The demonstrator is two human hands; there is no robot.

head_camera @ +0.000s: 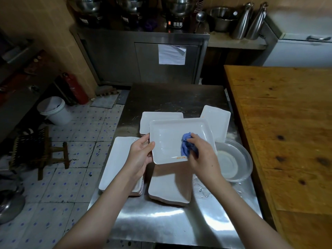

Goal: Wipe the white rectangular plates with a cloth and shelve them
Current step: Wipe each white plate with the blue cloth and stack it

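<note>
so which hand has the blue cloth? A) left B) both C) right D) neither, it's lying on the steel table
C: the right hand grips the blue cloth against the white plate, while the left hand holds only the plate's edge.

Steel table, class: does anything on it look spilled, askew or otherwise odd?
Yes. Water drops lie spilled on the steel table beside the clear basin. The held plate bears an orange mark near its front rim.

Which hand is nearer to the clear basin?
Right. The right hand, holding the cloth, is just left of the basin; the left hand grips the plate at its left edge, farther away.
</note>
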